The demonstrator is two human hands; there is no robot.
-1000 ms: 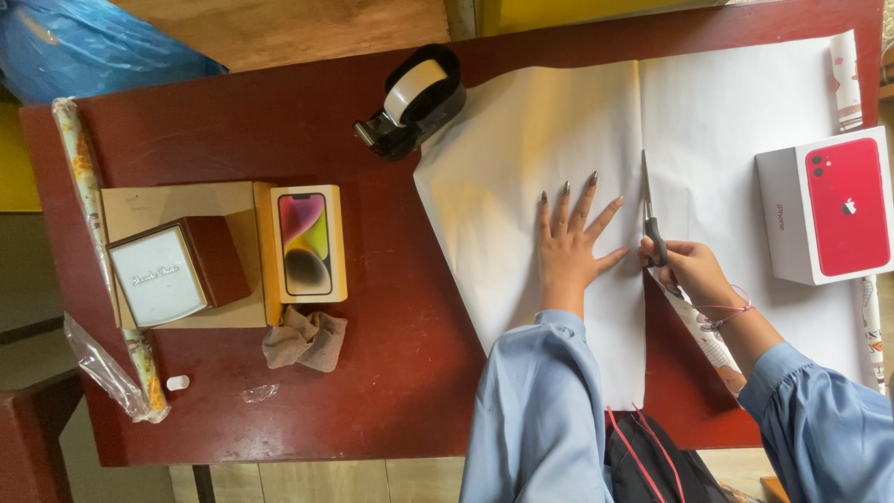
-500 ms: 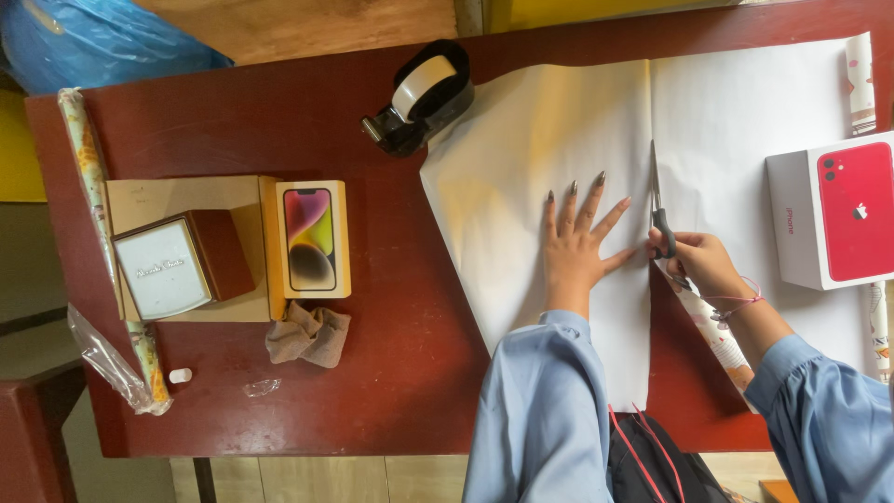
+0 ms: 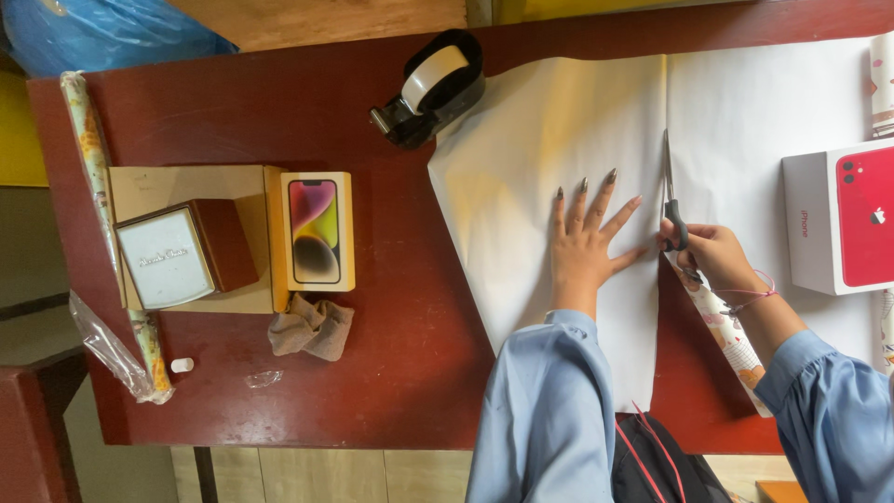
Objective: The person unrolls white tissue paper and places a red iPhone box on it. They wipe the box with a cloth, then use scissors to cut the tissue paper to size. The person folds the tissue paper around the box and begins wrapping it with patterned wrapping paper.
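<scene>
Both my hands work on the white paper sheet (image 3: 559, 121) spread over the table (image 3: 279, 112): my left hand (image 3: 587, 247) lies flat, fingers splayed, pinning it, while my right hand (image 3: 712, 259) grips scissors (image 3: 672, 191), blades pointing away along the cut. Farther off stands a tape dispenser (image 3: 433, 84).

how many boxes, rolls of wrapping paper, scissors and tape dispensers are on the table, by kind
boxes: 4 (red and white, yellow, brown with white lid, flat cardboard)
wrapping paper rolls: 2 (left, right, part unrolled)
scissors: 1
tape dispensers: 1
total: 8
</scene>
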